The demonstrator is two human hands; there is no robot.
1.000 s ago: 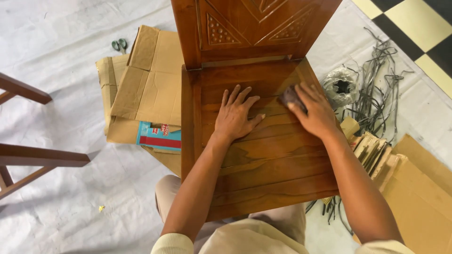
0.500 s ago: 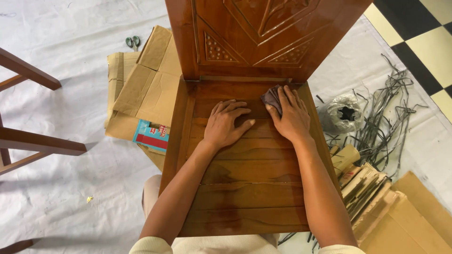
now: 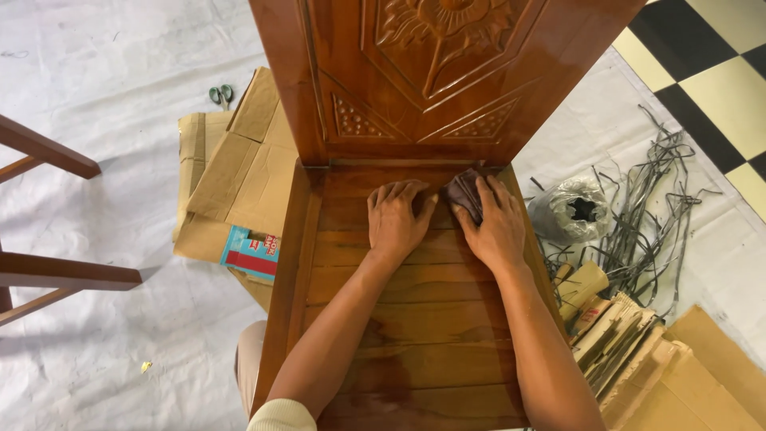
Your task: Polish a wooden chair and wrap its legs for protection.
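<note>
Both hands now at the back edge of the glossy brown slatted wooden chair seat [image 3: 399, 335].
Right hand [image 3: 496, 227] has slid to 12 o'clock, pressing a small dark brown folded rubbing pad [image 3: 464, 194] near the carved backrest [image 3: 447, 72]; left hand [image 3: 396, 219] lies flat, holding nothing.

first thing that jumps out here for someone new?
The glossy carved wooden chair fills the centre, its slatted seat under both hands. The right hand presses a dark cloth near the backrest; the left hand lies flat beside it. Flattened cardboard lies left, tangled strapping right.
</note>
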